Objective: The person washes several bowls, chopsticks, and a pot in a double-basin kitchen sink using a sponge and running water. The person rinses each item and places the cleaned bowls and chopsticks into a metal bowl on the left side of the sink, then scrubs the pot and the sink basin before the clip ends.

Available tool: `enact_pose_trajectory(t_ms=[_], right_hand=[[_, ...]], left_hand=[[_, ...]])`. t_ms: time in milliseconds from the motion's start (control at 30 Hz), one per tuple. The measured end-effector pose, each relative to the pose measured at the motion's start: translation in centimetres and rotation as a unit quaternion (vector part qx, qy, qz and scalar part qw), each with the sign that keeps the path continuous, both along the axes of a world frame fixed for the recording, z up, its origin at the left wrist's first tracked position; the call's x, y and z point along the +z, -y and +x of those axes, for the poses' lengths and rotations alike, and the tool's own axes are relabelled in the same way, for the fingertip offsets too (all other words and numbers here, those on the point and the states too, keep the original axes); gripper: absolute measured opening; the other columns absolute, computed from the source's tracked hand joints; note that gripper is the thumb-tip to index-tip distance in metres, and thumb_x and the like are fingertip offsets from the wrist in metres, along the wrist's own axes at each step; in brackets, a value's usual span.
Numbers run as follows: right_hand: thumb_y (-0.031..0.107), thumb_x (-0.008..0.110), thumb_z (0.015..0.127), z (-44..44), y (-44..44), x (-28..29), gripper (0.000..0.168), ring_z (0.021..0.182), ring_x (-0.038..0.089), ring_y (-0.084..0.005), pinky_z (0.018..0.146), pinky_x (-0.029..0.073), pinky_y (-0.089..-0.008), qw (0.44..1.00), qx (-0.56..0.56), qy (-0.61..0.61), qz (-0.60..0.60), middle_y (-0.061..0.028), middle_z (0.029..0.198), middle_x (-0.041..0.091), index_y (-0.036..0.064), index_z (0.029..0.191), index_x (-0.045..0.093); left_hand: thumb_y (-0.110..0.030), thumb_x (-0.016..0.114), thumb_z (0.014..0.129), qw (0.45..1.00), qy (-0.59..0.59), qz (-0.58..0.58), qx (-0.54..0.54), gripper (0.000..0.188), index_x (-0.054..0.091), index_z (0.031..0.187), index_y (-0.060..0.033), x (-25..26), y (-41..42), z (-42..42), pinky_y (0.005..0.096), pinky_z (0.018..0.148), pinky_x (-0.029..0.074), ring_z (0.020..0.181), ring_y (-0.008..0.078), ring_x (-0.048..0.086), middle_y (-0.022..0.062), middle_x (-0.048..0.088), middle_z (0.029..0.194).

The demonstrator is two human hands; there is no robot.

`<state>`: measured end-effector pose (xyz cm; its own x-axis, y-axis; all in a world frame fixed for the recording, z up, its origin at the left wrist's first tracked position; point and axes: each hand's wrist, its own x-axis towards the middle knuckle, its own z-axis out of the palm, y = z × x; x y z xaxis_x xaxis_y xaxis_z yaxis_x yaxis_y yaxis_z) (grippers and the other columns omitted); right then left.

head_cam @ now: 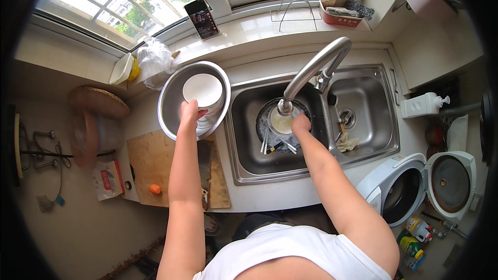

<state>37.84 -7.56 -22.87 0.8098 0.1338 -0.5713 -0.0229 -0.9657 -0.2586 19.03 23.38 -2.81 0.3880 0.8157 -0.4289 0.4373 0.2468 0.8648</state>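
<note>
A white bowl (202, 90) is gripped at its near rim by my left hand (189, 114), inside a stainless steel basin (165, 114) left of the sink. It seems stacked on another white bowl. My right hand (301, 123) reaches into the left sink compartment (249, 151) and touches the right rim of a pale bowl (281, 123) with cloudy liquid in it; its fingertips are hidden. That bowl sits in a dark round pan (261, 124) of foamy water, with light chopsticks (265, 142) leaning out. Directly above the bowl hangs the faucet spout (285, 107).
The arched faucet (317, 64) spans the sink. A yellowish cloth (346, 142) lies in the right compartment (367, 97). An open rice cooker (393, 186) stands right; a cutting board (151, 159) with an orange piece (155, 189) lies left. A phone (202, 18) leans at the window.
</note>
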Motion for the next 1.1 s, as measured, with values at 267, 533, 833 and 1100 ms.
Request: enact_pose_trajectory(t_ms=[267, 533, 833, 1100], right_hand=[[0.014, 0.048, 0.092, 0.7, 0.6, -3.7, 0.029, 0.094, 0.067, -0.0336, 0.077, 0.055, -0.0428, 0.993, 0.095, 0.072, 0.001, -0.0184, 0.102, 0.068, -0.001, 0.116, 0.055], [0.022, 0.049, 0.092, 0.7, -0.4, -0.2, 0.028, 0.084, 0.068, -0.0333, 0.071, 0.055, -0.0447, 0.978, 0.178, 0.102, 0.029, -0.0185, 0.089, 0.069, 0.001, 0.109, 0.056], [0.015, 0.05, 0.089, 1.0, 0.3, 3.1, 0.022, 0.082, 0.068, -0.0365, 0.072, 0.054, -0.0462, 0.955, 0.26, 0.143, 0.025, -0.0208, 0.084, 0.068, 0.0, 0.103, 0.056], [0.005, 0.054, 0.078, 1.4, 2.4, 6.0, 0.028, 0.066, 0.069, -0.0323, 0.068, 0.054, -0.0443, 0.983, 0.141, -0.022, 0.116, -0.0225, 0.084, 0.067, -0.004, 0.105, 0.051]], left_hand=[[-0.013, 0.056, 0.08, 0.976, -0.183, 0.115, 0.024, 0.041, 0.055, 0.114, 0.0093, -0.3, 0.2, -0.2, 0.0301, 0.056, 0.054, 0.058, 0.0242, 0.065, 0.0253, 0.058, 0.103], [0.004, 0.05, 0.083, 0.904, 0.115, 0.401, 0.093, 0.04, 0.047, 0.123, 0.0038, 5.2, 12.5, -2.0, 0.0253, 0.071, 0.049, 0.075, 0.0147, 0.062, 0.0138, 0.048, 0.109], [0.009, 0.045, 0.083, 0.967, 0.223, 0.102, -0.071, 0.035, 0.053, 0.116, 0.001, -5.5, 24.7, -2.6, 0.0233, 0.063, 0.052, 0.074, 0.0125, 0.063, 0.0081, 0.054, 0.096], [-0.008, 0.059, 0.083, 0.979, 0.07, -0.184, -0.054, 0.065, 0.028, 0.14, -0.0078, -13.4, 24.8, 2.9, 0.0376, 0.086, 0.051, 0.112, 0.0243, 0.056, 0.0156, 0.042, 0.134]])
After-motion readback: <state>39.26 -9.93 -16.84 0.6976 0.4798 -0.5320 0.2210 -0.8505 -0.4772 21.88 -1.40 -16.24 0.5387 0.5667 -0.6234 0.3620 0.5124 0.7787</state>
